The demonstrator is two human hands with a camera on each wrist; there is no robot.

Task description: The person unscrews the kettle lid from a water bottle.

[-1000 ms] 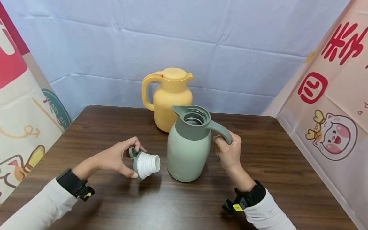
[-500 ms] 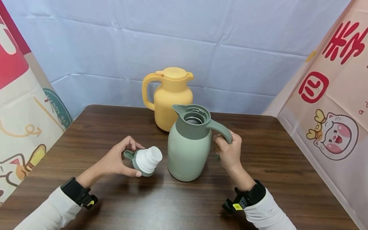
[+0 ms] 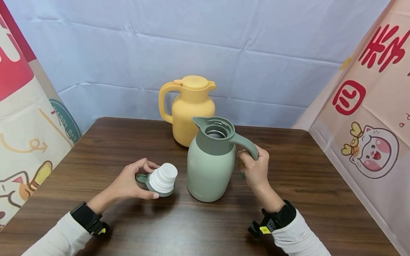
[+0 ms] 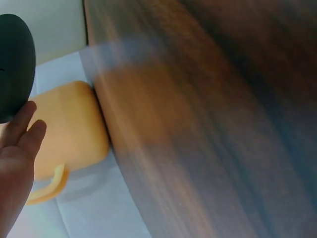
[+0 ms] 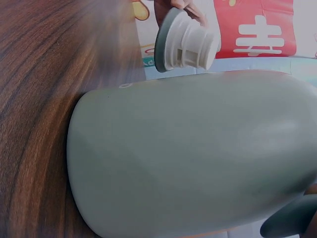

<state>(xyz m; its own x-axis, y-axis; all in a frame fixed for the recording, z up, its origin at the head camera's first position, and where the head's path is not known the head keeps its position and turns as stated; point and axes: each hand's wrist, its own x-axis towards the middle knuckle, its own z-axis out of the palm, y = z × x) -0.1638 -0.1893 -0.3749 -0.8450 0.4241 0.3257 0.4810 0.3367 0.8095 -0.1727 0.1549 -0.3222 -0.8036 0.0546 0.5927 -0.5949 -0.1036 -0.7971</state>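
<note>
Holding the stopper, the left hand has its thumb on the near side and its fingers round the far side, so it is clamped on the green cap. The stopper is upside down, white plug upward and leaning a little, and it hangs above the table, on the left-edge side of the green jug and just beside it without touching.

The right hand is curled firmly round the green jug's handle, which points toward the right edge. That jug stands upright on the table, about midway between the left and right edges, its spout turned toward the left edge. Its mouth is uncovered, showing a metallic inner wall.

Farther back, near the far edge and roughly halfway between the two far corners, a yellow jug stands upright with its lid on and its handle toward the left edge; the green jug hides part of it. A creased pale blue cloth hangs beyond the far edge, and printed banners hang along the left and right edges, the one at the right edge showing a cartoon face. White sleeves and black straps cover the wrists. The left wrist view is blurred.
</note>
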